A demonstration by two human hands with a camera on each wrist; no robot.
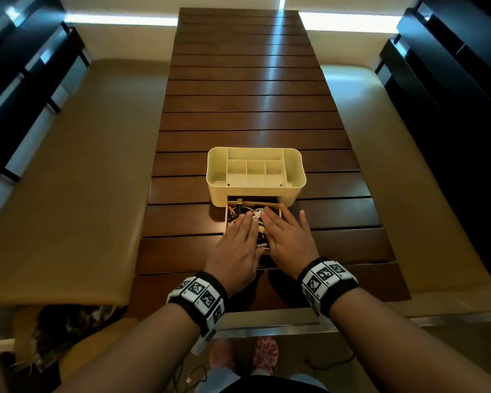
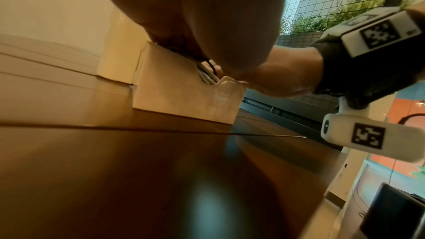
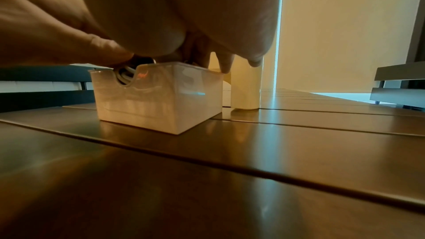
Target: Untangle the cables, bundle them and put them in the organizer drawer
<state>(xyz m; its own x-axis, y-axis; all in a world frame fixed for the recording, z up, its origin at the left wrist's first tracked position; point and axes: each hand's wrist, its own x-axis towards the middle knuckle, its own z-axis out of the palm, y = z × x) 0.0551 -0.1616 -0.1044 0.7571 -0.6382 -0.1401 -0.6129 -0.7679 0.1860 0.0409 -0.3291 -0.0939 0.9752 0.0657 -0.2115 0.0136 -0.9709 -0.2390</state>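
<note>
Both hands are flat on top of the cables (image 1: 256, 215) here, fingers straight and side by side, pressing down rather than gripping anything. The left hand (image 1: 236, 248) covers the left half of the pulled-out drawer (image 1: 226, 219) and the right hand (image 1: 288, 241) covers the right half, with its little finger splayed out past the drawer's edge. The cables sit inside the drawer — a mix of white, black and orange ones pokes out ahead of the fingertips, and in the right wrist view white loops show through the notch in the drawer's front. The drawer sticks out of the cream organizer (image 1: 255, 173), which sits on a dark slatted wooden table (image 1: 253, 80). The organizer's top compartments have nothing in them. Marker bands wrap both wrists.
</note>
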